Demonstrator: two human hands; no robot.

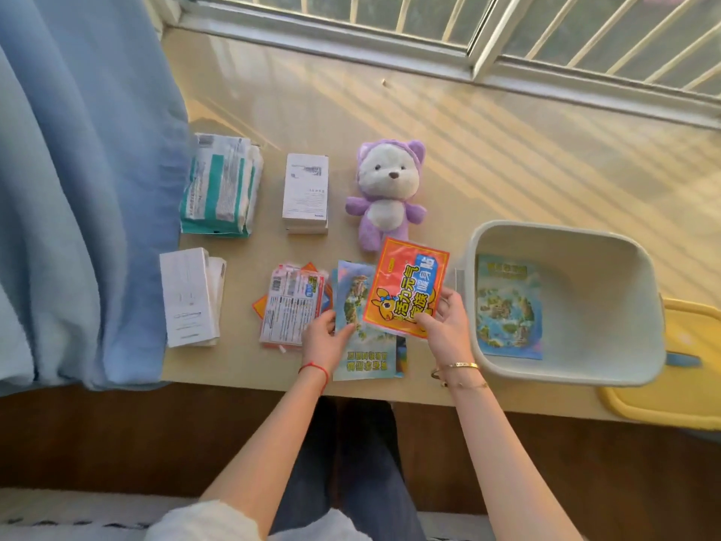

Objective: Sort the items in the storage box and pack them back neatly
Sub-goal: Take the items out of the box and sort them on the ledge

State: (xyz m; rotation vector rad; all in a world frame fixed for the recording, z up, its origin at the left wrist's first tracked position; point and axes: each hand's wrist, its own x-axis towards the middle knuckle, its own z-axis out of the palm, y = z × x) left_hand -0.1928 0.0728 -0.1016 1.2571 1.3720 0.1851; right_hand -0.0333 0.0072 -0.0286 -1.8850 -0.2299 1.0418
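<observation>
Head view shows the right hand [444, 322] pinching an orange sachet [405, 287] near the sill's front edge, beside the storage box [565, 236]; the left hand [325, 337] presses a blue packet [364, 329]. Light, floppy, slick: best pinched at corners.

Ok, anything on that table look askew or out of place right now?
Mostly tidy. The stack of orange-and-white flat packets is fanned unevenly, corners poking out at its left. One blue illustrated pamphlet already lies in the white plastic storage box, while similar ones sit under the left hand.
</observation>
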